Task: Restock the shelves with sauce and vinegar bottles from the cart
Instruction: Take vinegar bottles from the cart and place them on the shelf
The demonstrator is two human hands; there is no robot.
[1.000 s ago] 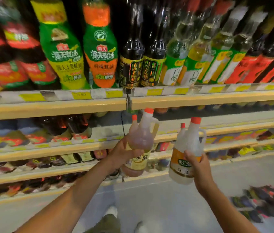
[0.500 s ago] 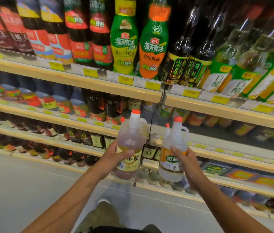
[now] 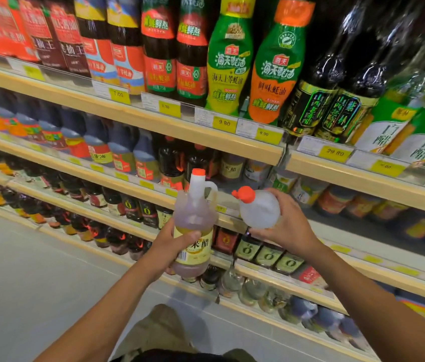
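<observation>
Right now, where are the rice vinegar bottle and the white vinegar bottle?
rice vinegar bottle (image 3: 194,218), head view, tinted body above the label.
white vinegar bottle (image 3: 258,210), head view, clear body behind the cap.

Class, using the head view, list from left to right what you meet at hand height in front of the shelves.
Left hand → amber bottle → clear bottle → right hand.
</observation>
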